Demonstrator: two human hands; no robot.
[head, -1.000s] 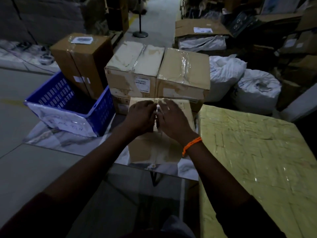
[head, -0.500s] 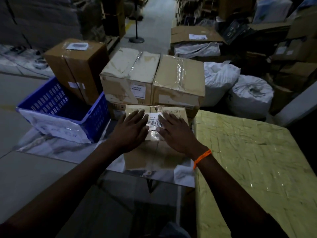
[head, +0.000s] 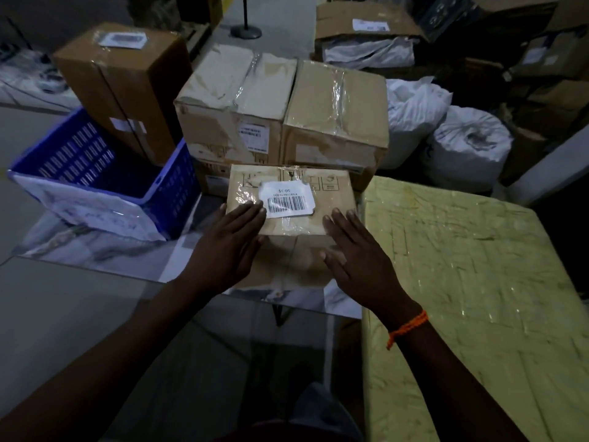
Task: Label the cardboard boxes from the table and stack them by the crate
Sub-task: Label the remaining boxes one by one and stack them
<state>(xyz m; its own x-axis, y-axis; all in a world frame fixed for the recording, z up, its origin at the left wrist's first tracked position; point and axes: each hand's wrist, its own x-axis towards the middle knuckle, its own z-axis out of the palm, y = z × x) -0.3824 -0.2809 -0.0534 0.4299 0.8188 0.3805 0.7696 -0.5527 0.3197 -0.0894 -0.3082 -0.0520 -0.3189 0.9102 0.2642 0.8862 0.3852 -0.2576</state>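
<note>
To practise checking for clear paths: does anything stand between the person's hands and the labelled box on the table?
Nothing visible does. The left hand and right hand lie flat on the labelled box itself, one each side of its barcode label.

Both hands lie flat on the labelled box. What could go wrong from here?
1. The barcode label looks wrinkled at its corners; it may peel unless pressed.
2. The left hand and right hand lie open on the small cardboard box, not gripping; it might slip when lifted.
3. The box stands close to the near edge of the glass table and could slide off.
</note>
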